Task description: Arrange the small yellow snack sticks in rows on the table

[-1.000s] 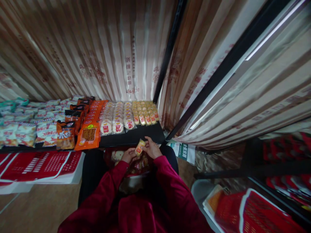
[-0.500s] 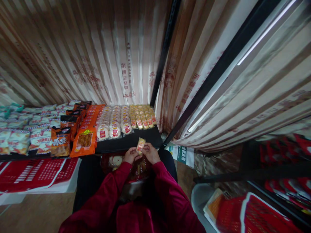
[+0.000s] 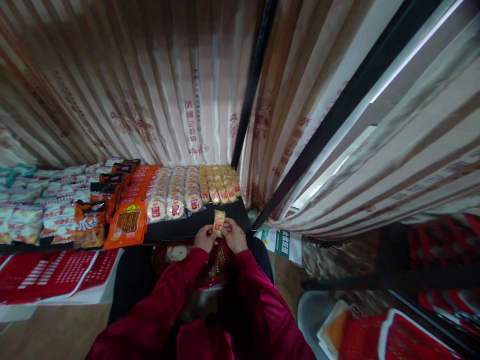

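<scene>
A: Largest item first?
B: Pleated curtain point(image 3: 180, 90), behind everything. Below it, a dark shelf point(image 3: 238, 210) running left to right.

A: Load on the shelf, left to right?
B: Whitish snack bags point(image 3: 26, 220), orange-and-black bags point(image 3: 90, 225), a flat orange pack point(image 3: 127, 217), rows of round packets point(image 3: 175, 207), then a block of small yellow packets point(image 3: 219, 185) at the right end.

A: State of the hands?
B: Both occupied. Left hand point(image 3: 205, 238) pinches the lower left of a single yellow packet point(image 3: 219, 220); right hand point(image 3: 234, 236) grips its right side. Fingers partly hide the lower end.

A: Position of that packet?
B: Between the two hands, in front of the wearer. In view it overlaps the shelf's near edge; whether it touches the shelf, cannot tell.

A: Key relation?
B: Long axis points away from the body, roughly in line with the yellow block, which lies straight beyond, apart from it by a strip of bare shelf. Right hand is slightly nearer the block. Label side faces up toward the camera; print too small to read.
</scene>
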`<state>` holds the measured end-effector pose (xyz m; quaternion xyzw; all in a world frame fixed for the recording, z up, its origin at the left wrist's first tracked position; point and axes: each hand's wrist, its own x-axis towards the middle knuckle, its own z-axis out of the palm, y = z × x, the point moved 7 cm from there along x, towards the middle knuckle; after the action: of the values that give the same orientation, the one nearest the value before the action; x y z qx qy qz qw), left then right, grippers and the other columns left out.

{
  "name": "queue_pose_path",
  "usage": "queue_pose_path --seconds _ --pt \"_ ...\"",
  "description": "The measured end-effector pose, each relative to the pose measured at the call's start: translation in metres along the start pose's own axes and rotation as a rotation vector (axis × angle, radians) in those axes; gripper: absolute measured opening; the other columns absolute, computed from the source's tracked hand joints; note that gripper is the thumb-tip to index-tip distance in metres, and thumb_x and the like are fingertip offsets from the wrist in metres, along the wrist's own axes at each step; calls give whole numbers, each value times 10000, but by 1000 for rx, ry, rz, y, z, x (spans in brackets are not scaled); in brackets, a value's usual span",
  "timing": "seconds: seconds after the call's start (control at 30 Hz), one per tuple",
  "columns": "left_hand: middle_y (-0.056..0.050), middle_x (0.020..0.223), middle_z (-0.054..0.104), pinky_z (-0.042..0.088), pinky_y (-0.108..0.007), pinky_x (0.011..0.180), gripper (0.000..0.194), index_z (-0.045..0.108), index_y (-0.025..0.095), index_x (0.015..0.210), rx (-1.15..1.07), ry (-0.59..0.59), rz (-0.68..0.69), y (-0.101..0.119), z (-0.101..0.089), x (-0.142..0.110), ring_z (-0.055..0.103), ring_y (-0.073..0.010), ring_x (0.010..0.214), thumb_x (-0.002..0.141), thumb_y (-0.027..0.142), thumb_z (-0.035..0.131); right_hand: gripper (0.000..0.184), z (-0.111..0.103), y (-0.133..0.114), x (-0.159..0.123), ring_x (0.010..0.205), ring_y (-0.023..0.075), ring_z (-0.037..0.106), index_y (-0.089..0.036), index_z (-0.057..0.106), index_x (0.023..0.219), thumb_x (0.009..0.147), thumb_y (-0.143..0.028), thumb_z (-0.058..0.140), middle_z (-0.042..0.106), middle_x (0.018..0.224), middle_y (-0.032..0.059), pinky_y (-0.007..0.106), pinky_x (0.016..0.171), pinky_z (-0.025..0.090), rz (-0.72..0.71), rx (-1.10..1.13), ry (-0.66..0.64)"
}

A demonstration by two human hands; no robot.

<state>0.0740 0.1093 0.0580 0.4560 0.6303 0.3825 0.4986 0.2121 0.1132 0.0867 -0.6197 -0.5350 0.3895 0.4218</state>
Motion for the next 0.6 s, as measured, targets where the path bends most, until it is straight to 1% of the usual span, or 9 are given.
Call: queue_pose_path --seconds 0.07,0.17,0.27,0.33,0.47,0.6 --pt "21 718 606 449 -149 469 244 648 157 945 97 11 47 6 2 6 520 -26 443 702 179 638 290 -4 -4 3 726 124 627 -203 555 1004 714 -202 545 652 826 -3 282 729 519 1 -17 14" --pt "19 735 583 456 -144 498 207 653 153 915 165 27 70 15 8 13 508 -20 465 711 150 618 327 -10 -10 8 768 129 621 -202 551 1043 718 -191 528 655 871 9 282 741 516 -9 -54 42" --pt "37 672 538 448 -143 484 199 640 144 909 134 16 58 24 16 17 490 -21 447 717 120 594 328 -17 -13 13 797 130 617 -209 559 1048 723 -183 515 650 922 17 294 774 511 -16 -93 90" --pt "56 613 506 441 -145 476 213 625 145 923 84 0 42 27 20 20 492 -30 439 717 109 585 324 -18 -14 16 799 133 618 -208 561 1044 726 -176 506 651 920 18 300 780 511 -24 -107 94" --pt "68 576 499 453 -155 510 227 620 162 917 31 11 18 29 20 29 515 -41 457 697 107 610 325 -12 -12 24 836 133 617 -205 538 1040 723 -149 491 648 925 21 292 765 522 -60 -74 85" --pt "52 604 530 473 -177 569 239 626 169 918 99 75 31 32 9 40 542 -57 508 689 100 615 313 1 -11 37 851 128 613 -204 522 1007 708 -119 494 637 931 28 275 759 527 -61 -29 102"
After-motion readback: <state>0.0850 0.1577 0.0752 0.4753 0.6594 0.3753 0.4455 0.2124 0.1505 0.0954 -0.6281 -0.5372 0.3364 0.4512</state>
